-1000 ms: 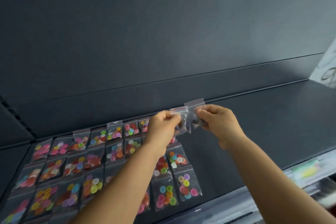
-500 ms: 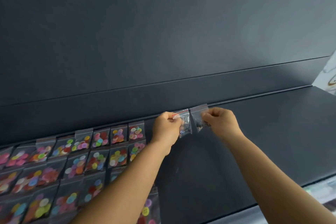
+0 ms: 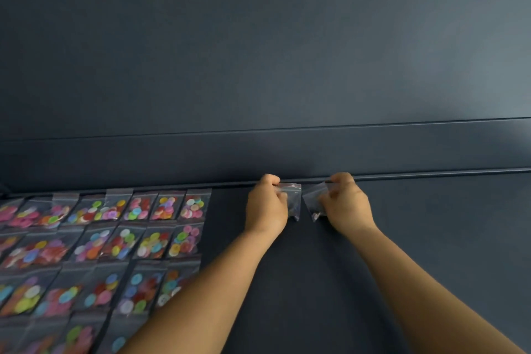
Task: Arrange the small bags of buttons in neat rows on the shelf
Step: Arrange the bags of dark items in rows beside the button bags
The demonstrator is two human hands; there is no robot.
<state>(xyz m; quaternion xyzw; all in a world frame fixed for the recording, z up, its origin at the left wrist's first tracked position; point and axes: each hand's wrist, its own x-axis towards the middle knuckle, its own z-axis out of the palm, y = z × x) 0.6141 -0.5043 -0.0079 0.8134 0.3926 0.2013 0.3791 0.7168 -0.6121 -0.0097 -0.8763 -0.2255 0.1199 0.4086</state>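
Now, reading from the shelf's back ledge (image 3: pixel 402 174): rows of small bags of coloured buttons (image 3: pixel 115 227) lie flat on the shelf (image 3: pixel 445 238), filling its left part from the ledge forward. Right of them, after a bare gap, my left hand (image 3: pixel 265 207) pinches a clear bag (image 3: pixel 293 200) just below the ledge. Just beside it, my right hand (image 3: pixel 346 204) pinches a second clear bag (image 3: pixel 313 198), the two bags slightly apart.

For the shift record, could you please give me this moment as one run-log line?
phase: placing | left hand: holds bag | right hand: holds second bag | location: shelf back edge, right of laid rows
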